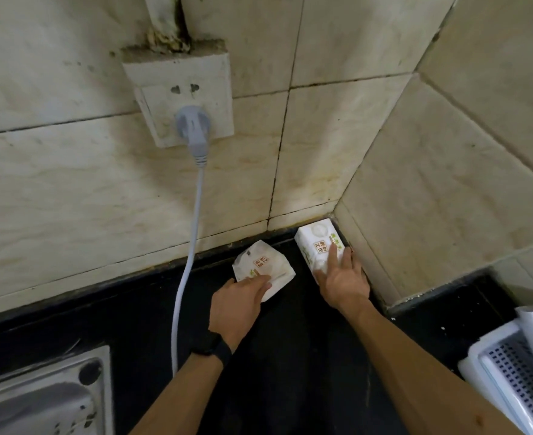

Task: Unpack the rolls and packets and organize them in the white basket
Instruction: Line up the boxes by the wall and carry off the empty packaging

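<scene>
Print on both packets unreadable. Left hand (238, 304) grips crumpled packet (263, 268); right hand (343, 282), fingers spread, presses corner packet (317, 246) beside tiled wall (416, 215).

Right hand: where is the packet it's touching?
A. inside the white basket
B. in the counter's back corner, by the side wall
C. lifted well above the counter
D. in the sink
B: the right hand lies on a packet sitting on the black counter, tucked into the corner where the tiled walls meet.
</scene>
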{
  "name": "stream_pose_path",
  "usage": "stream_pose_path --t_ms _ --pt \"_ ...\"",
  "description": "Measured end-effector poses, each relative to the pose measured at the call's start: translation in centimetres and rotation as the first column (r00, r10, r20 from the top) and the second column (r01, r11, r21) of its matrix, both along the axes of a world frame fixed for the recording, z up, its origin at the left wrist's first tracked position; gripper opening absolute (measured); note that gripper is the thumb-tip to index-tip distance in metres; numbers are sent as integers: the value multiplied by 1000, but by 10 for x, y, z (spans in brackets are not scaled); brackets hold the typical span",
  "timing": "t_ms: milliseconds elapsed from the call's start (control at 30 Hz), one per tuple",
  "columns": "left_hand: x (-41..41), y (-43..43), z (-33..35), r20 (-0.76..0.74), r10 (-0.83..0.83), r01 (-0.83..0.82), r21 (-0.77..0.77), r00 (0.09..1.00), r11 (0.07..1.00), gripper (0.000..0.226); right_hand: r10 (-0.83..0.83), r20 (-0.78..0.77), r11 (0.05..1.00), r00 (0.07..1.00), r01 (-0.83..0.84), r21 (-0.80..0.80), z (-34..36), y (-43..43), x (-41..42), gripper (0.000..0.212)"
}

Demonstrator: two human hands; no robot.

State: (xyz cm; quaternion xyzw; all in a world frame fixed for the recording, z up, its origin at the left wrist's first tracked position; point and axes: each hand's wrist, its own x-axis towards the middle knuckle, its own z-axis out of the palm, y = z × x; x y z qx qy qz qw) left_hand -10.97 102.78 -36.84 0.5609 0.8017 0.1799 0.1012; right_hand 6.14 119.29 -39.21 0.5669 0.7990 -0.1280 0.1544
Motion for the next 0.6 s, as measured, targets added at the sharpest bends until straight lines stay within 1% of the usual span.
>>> stream_pose_path --t_ms 67,100,133,167,233,267,300,367,433,467,567,600 --pt "5 1 6 -35 -10 10 9 999 1000 25 -30 -36 997 999 28 -71 8 -3 3 95" --pt "9 3 10 -71 -33 34 21 997 999 19 -43 -80 997 996 37 -75 12 -8 7 96" --pt "13 5 14 -125 -76 80 30 989 996 12 -39 -138 999 990 34 -42 14 -18 13 93" --pt "19 8 17 -184 -121 134 58 975 989 13 -21 -206 999 978 26 19 14 -31 22 87" --pt "31 19 23 -300 -170 226 163 939 960 28 -15 -322 991 947 56 119 8 -64 48 76" --pt "38 27 26 -333 -179 258 210 926 943 31 -41 -330 988 943 87 124 4 -81 63 72" --pt "45 35 29 -359 -184 284 249 915 926 31 -79 -300 989 951 112 96 -3 -96 78 72" --pt "58 53 35 -410 -198 327 273 891 905 30 -180 -177 984 968 175 -39 -18 -120 106 80" --pt "70 72 37 -431 -241 357 213 870 909 32 -263 -66 951 963 246 -187 -28 -132 125 90" --pt "76 80 37 -416 -265 355 157 870 921 32 -280 -39 933 959 263 -246 -31 -135 130 93" --pt "90 98 22 -348 -288 285 -60 892 957 21 -269 -19 914 963 249 -320 -31 -136 134 93" --pt "92 102 13 -318 -283 261 -109 905 959 21 -268 -17 909 963 247 -336 -30 -135 134 93"
